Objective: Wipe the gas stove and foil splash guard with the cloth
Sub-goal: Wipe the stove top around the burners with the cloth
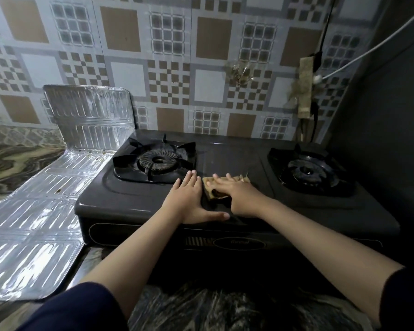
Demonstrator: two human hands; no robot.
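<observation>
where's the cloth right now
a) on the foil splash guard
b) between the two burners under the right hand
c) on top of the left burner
b: the cloth lies on the gas stove top between the burners, with the right hand pressing flat on it and the left hand resting beside it.

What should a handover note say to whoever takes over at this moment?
Left hand: flat on the gas stove, fingers straight, beside the left burner.
Right hand: presses the cloth flat on the stove's middle panel.
Foil splash guard: left of the stove, one panel upright at the wall, the rest flat on the counter; no hand on it.
Done: wiped area cannot be told.
Left: likely the rest of the stove, then the foil, which shows brown specks.
</observation>
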